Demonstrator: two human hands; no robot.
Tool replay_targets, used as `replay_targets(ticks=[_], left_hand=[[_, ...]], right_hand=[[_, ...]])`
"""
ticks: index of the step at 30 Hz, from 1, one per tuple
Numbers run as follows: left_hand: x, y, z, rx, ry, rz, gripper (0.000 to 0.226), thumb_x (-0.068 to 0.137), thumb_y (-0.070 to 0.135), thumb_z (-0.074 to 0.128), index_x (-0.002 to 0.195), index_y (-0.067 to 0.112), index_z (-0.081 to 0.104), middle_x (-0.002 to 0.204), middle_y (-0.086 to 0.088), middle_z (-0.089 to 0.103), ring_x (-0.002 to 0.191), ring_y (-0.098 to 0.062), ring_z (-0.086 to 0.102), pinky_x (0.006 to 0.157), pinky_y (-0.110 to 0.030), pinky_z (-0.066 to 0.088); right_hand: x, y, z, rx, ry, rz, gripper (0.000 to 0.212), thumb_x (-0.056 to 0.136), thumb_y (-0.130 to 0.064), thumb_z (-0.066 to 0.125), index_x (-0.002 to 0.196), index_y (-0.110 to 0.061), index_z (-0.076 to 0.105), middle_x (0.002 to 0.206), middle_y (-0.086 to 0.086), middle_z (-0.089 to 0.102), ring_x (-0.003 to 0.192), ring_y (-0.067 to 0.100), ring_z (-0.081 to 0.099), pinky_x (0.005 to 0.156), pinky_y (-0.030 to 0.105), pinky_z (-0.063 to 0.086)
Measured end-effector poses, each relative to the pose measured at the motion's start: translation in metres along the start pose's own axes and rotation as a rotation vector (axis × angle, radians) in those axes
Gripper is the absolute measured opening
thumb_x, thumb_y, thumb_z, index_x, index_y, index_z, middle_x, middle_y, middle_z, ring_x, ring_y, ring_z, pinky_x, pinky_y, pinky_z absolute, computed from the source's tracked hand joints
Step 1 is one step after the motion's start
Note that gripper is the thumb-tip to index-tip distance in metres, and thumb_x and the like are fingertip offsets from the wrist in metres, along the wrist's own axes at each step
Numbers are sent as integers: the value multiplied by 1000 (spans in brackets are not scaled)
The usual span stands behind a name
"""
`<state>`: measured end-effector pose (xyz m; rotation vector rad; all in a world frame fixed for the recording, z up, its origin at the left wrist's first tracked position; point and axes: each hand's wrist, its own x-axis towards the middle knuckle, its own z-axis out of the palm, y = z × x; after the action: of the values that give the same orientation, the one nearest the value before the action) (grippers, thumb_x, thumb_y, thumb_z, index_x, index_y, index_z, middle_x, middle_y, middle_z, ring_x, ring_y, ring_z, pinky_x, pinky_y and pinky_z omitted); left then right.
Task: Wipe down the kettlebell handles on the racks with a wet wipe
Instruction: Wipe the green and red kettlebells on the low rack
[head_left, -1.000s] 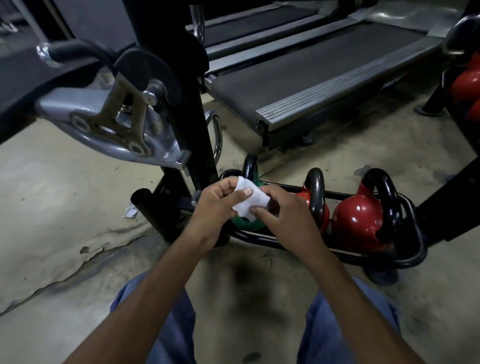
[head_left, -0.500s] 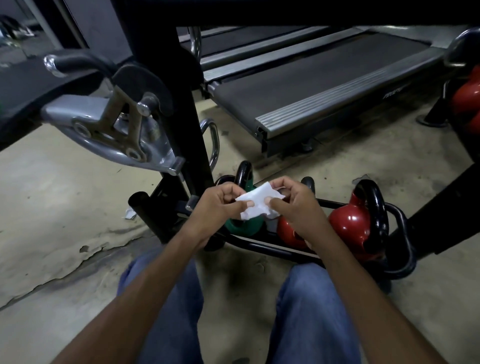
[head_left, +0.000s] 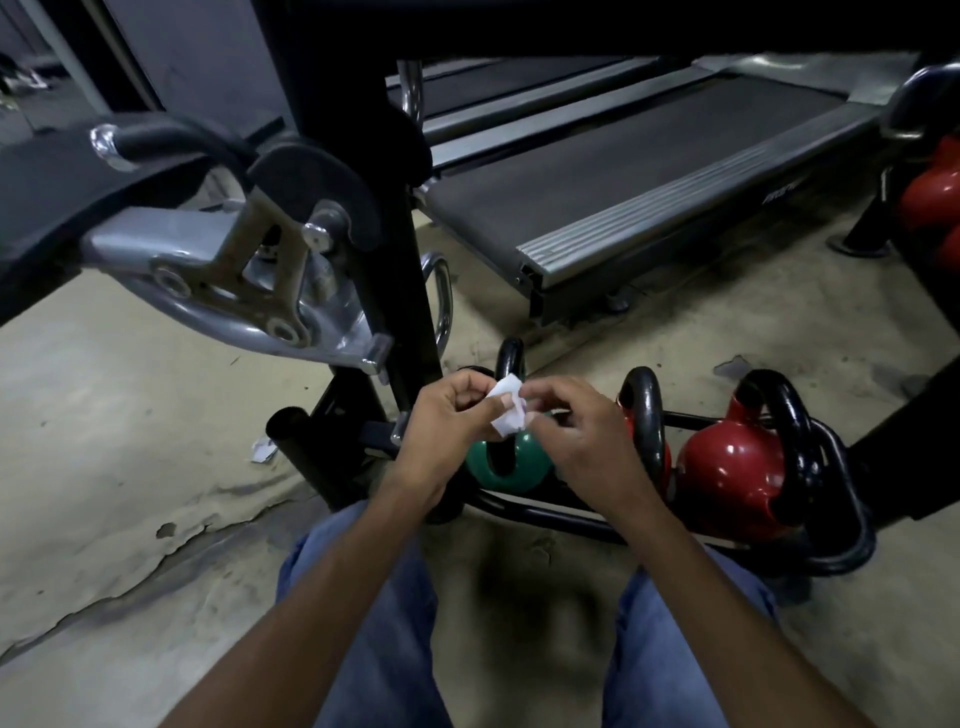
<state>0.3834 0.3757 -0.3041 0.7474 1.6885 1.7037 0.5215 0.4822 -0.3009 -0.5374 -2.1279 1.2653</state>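
1. Dim gym room: a cracked concrete floor (head_left: 130, 415), a treadmill (head_left: 623, 171) behind, and a black machine frame (head_left: 405, 234) with a chrome arm (head_left: 234, 291) at left. A paper scrap (head_left: 264, 449) is seen on the floor by the frame's foot.
2. A low black rack (head_left: 571, 517) is set on the floor just ahead of the knees (head_left: 374, 597). A green kettlebell (head_left: 532, 457) is seated at its left and two red kettlebells (head_left: 727, 467) to its right. Far red bells (head_left: 930, 197) are cut off at the right edge.
3. All bells are stood with black handles up, judged so that the grips can be reached from above.
4. The wipe (head_left: 506, 410) is held between both hands, over the green kettlebell and just in front of its handle (head_left: 510, 358). No handle is touched by it.
5. The wipe is crumpled and small. It is judged to be getting opened or refolded into a pad, and is kept low over the rack so the nearest handle can be reached.
6. Left hand (head_left: 447, 421): the thumb (head_left: 491, 402) and forefinger are closed narrow on the wipe's left side, and the other fingers are curled under.
7. Right hand (head_left: 587, 441): the fingertips (head_left: 535, 397) are pinched at the wipe's right edge. Blur is present, so which fingers cannot be told. The rest are curled.
8. Wiping is judged not yet begun.
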Motion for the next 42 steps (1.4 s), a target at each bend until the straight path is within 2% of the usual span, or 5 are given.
replay_targets(ticks=[7, 13, 25, 33, 42], left_hand=[[18, 5, -8, -38, -143, 6, 15, 98, 10, 69, 109, 0, 70, 98, -21, 76, 88, -31, 72, 87, -51, 60], [36, 20, -24, 18, -184, -1, 40, 80, 35, 85, 101, 2, 73, 91, -16, 77, 80, -23, 72, 75, -36, 58], [58, 7, -43, -15, -149, 36, 8, 91, 17, 78, 95, 10, 76, 91, -11, 78, 84, -22, 74, 82, -41, 60], [43, -24, -55, 771, -426, 261, 93, 85, 35, 83, 162, 32, 31, 168, 15, 25, 151, -3, 24, 121, -24, 24], [37, -19, -39, 1199, -373, 384, 96, 88, 36, 78, 164, 24, 22, 172, 9, 18, 153, -21, 27, 123, -36, 28]], right_hand=[[24, 11, 1, 302, 70, 346, 16, 93, -9, 75, 107, -13, 70, 105, 15, 73, 95, 25, 69, 79, 41, 59], [38, -1, 8, 264, -19, 362, 25, 91, -15, 78, 99, 5, 65, 82, 9, 69, 76, 20, 62, 72, 38, 51], [54, -19, 29, 376, 90, 388, 4, 95, -4, 69, 97, -8, 70, 87, 7, 74, 77, 18, 71, 69, 30, 62], [117, 16, 21, -383, 219, 169, 19, 92, -7, 65, 104, -14, 77, 97, -1, 75, 89, 12, 68, 78, 27, 54], [167, 43, 35, -562, -88, 392, 23, 93, -11, 60, 106, -5, 78, 112, 19, 76, 111, 34, 68, 90, 35, 52]])
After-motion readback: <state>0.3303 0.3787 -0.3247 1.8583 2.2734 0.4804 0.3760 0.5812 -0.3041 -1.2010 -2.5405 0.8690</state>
